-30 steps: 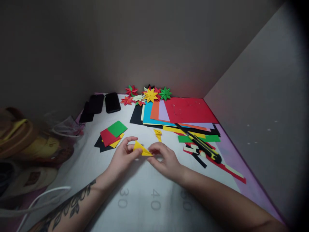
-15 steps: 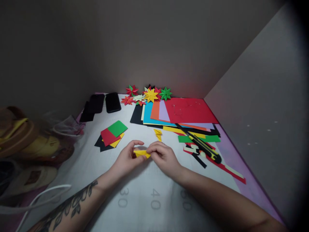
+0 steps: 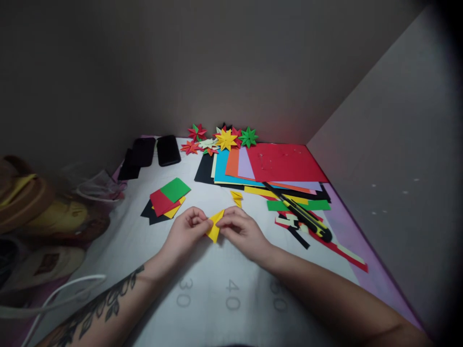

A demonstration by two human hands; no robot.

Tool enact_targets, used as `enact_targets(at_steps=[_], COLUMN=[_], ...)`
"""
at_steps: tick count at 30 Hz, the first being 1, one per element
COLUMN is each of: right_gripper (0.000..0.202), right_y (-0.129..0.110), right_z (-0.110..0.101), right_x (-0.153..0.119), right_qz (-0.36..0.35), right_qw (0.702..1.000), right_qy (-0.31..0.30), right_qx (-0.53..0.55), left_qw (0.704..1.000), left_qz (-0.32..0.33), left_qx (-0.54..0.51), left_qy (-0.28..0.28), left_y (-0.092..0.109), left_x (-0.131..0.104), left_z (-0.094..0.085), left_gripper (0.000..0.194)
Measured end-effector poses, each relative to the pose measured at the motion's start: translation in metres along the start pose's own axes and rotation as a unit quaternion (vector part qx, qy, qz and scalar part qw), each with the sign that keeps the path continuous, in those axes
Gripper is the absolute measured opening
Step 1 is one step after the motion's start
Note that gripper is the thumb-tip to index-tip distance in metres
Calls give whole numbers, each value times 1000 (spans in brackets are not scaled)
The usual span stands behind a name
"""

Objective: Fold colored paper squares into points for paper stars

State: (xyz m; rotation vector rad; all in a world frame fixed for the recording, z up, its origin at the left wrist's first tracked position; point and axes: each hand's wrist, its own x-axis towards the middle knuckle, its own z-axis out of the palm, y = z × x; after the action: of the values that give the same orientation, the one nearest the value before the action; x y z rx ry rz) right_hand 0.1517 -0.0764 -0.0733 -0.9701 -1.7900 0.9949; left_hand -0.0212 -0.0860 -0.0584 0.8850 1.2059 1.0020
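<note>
Pinching, left hand [image 3: 186, 229]: thumb and fingers grasp the left side of the folded yellow paper [image 3: 214, 230].
Right hand [image 3: 246, 233]: thumb and fingers grasp its right side.
Folded yellow paper: between both hands, over white sheet [image 3: 208, 274], one corner downward.

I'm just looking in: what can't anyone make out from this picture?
All in the head view:
Yellow paper: left hand and right hand cover part of its folds.
Black star: mostly hidden behind the yellow star.
Lilac sheet: partly covered by the red sheet.
Brown patch at left: any lettering is too blurred to read.
</note>
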Motion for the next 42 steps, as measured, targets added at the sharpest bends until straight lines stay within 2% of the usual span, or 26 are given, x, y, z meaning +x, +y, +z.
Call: enact_targets(at_steps=[7,14,19,24,28,32,36,39,42], right_gripper=[14,19,17,14,12,9,5,2,11], right_y=[1,1,3,-1,-5,-3,-3,-4,-5], right_z=[0,-1,-4,-6,-5,-3,0,4,8], right_x=[1,1,2,1,0,-1,-2,-2,0], right_qz=[-1,-27,-34,-38,-34,-16,32,71,104], right_qw=[999,999,996,993,992,990,985,979,968], right_qy=[28,36,85,104,108,117,115,121,154], right_qx=[29,19,13,31,48,70,123,146,169], left_qw=[998,999,991,956,943,950,951,958,972], left_qz=[-19,-15,73,193,242,239,241,217,173], left_qx=[-32,6,97,219,229,201,192,183,148], left_qy=[-42,-44,-48,-39,-14,3,21,44,61], left_y=[3,7,14,12,10,10,8,6,2], left_x=[-1,-2,-4,-5,-8,-10,-12,-14,-15], left_z=[-1,0,-5,-11,-10,-6,-2,3,8], left_gripper=[17,18,18,18,7,7,6,14,20])
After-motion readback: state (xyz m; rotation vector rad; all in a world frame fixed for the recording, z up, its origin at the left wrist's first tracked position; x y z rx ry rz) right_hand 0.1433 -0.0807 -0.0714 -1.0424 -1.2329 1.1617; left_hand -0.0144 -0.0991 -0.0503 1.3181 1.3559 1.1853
